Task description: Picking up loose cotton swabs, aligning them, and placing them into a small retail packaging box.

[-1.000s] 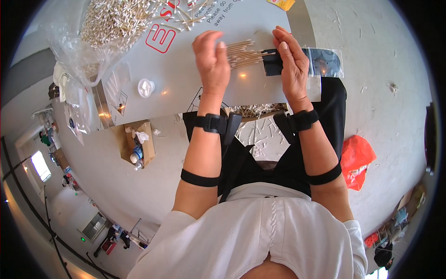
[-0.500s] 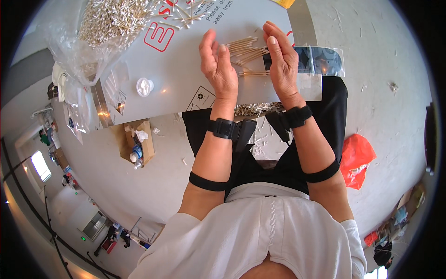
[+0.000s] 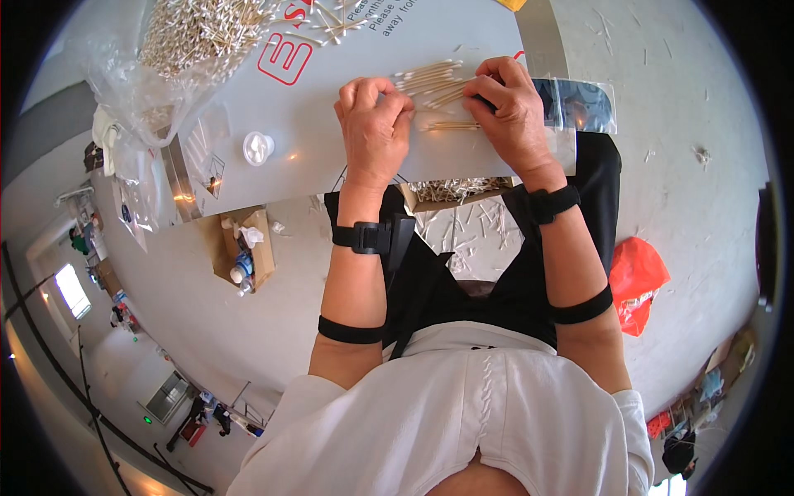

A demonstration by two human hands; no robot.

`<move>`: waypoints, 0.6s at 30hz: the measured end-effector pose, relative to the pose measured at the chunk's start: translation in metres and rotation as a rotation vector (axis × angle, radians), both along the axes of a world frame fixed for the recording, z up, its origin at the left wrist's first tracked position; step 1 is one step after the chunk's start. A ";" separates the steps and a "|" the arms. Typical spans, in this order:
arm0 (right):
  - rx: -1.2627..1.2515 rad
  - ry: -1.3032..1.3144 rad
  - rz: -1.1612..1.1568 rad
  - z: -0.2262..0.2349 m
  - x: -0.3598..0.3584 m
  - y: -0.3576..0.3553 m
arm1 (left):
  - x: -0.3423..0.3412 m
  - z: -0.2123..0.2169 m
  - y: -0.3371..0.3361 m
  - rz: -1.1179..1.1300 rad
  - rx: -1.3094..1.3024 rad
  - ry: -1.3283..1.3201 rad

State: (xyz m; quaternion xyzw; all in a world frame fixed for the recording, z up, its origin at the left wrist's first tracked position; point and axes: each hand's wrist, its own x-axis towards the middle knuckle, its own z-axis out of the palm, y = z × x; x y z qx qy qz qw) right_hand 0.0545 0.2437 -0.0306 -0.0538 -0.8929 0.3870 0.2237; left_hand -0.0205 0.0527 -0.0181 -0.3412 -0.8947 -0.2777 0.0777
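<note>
Seen from above, a person in a white top sits at a pale grey desk (image 3: 331,140), both forearms reaching up from the lower edge of the frame, each with a black band at the wrist and another above the elbow.

The left hand (image 3: 374,124), centre of the frame, is curled palm-down on the desk, its fingertips closed on the near ends of a fanned bundle of thin wooden cotton swabs (image 3: 430,78). The right hand (image 3: 513,107), just right of it, is also curled, pinching the far side of the same bundle; a small dark object may sit under its fingers, though the view is too poor to be sure. A few loose swabs (image 3: 451,126) lie on the desk between the two hands.

The step in hand looks like gathering and squaring a counted bunch of swabs. The next move would call for evening the ends and keeping the bunch tight so none slip out.

Just right of the right hand lies a clear plastic sleeve (image 3: 579,103). Further off, upper left of the frame, a large heap of swabs in a clear plastic bag (image 3: 194,37), and a small white round cup (image 3: 258,148) below it.
</note>
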 end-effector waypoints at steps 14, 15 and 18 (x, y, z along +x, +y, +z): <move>-0.269 0.119 -0.158 0.000 -0.004 -0.012 | 0.021 -0.011 0.013 0.220 0.513 -0.186; -0.421 0.167 -0.187 -0.003 -0.002 -0.014 | 0.022 -0.014 0.016 0.250 0.695 -0.289; -0.549 0.205 -0.186 -0.007 -0.004 -0.021 | 0.017 -0.020 0.027 0.261 0.904 -0.428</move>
